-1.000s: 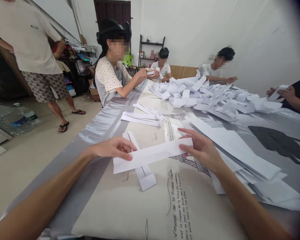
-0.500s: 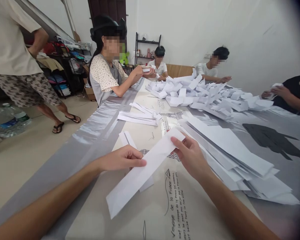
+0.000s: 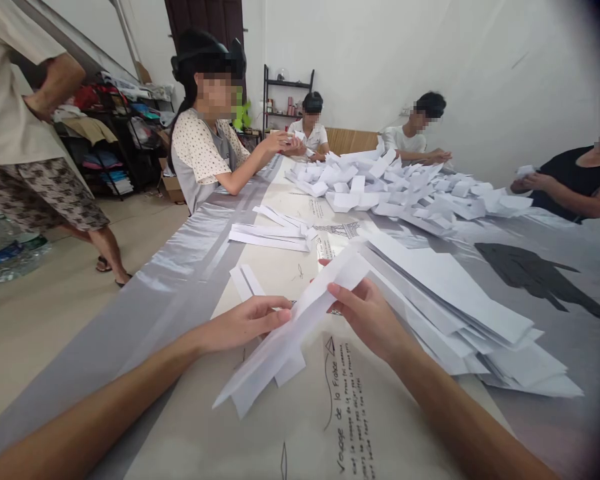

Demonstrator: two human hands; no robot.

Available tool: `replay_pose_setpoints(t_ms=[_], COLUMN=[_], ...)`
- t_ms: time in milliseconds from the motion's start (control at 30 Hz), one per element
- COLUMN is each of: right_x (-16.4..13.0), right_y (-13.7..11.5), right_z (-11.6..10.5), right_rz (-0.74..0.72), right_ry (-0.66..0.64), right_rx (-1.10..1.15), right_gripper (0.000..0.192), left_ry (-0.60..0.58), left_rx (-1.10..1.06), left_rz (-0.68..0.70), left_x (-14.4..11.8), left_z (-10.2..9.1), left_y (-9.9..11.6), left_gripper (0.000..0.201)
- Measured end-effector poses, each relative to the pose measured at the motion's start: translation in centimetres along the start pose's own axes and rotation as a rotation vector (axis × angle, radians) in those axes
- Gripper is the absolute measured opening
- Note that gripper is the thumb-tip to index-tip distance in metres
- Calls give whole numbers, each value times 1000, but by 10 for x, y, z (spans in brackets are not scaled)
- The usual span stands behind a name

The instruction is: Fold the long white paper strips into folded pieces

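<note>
Paper stack (image 3: 455, 293) right of strip (image 3: 285, 333)

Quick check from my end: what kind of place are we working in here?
Probably a room in a home or small shop used as an informal paper-folding workshop. Several people sit around a long cloth-covered table, a big heap of folded white paper pieces fills its middle, and cluttered black shelving lines the wall.

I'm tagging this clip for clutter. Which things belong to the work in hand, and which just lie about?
In hand:
- long paper strip, held by left hand and right hand
- folded strip lying under it
- stack of flat sheets beside the right hand

Lying about:
- heap of folded papers further up the table
- water bottle on the floor
- shelf by the wall
</note>
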State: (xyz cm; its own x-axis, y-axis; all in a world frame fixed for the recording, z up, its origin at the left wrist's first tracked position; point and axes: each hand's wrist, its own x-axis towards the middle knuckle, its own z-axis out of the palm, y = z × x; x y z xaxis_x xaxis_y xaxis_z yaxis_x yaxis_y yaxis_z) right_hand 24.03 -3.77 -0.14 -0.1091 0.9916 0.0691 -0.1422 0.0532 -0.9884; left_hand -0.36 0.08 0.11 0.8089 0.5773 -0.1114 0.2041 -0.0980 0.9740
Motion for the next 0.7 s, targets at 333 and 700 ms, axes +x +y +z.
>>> replay_pose_setpoints(t_ms=[333,700], right_x=[1,2], right_y=[6,3], right_z=[-1,-16], right_rz=[-6,123], right_ry=[127,87], right_rx=[-100,-156], right_gripper=[26,25], left_ry=[77,124], left_rx=[-123,87], left_rz=[-91,7], left_x=[-6,-7], left_z=[1,-17], left_y=[1,-6], left_gripper=[42,37])
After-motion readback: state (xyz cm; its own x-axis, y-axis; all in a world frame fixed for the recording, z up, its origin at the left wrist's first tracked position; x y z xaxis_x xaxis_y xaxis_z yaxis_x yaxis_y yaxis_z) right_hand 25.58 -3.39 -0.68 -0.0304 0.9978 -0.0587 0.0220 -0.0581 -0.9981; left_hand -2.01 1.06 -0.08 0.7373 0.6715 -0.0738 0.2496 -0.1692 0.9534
